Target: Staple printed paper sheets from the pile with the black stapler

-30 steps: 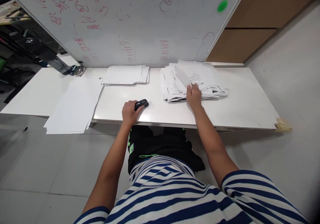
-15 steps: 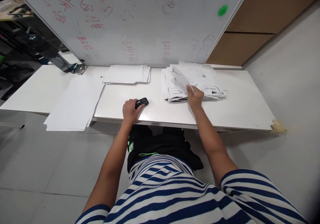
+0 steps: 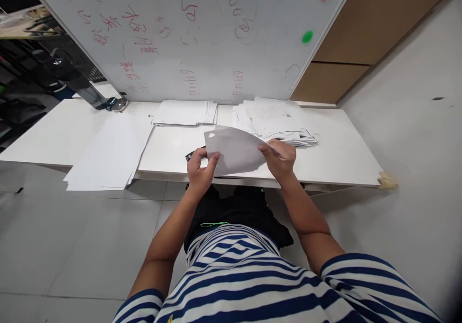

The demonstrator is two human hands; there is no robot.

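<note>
A white sheet of paper (image 3: 238, 152) is held up, slightly curled, over the front of the desk. My right hand (image 3: 279, 159) pinches its right side between thumb and fingers. At the left edge of the sheet, my left hand (image 3: 202, 171) is closed with the thumb pressed on the paper. A black stapler (image 3: 189, 156) pokes out behind the left fingers, mostly hidden; whether those fingers also grip it I cannot tell. Just beyond my right hand lies a thick, uneven stack of printed papers (image 3: 272, 116).
A neater paper pile (image 3: 184, 112) lies against the whiteboard (image 3: 216, 39). Large white sheets (image 3: 108, 154) overhang the front edge of the white desk (image 3: 346, 154) at the left. A clear bottle (image 3: 90, 94) leans at the back left. Brown board and a wall flank the right.
My right hand has brought the sheet off the stack and toward the left. My left hand has shifted slightly right and now holds the sheet's left edge. The view has tilted up a little.
</note>
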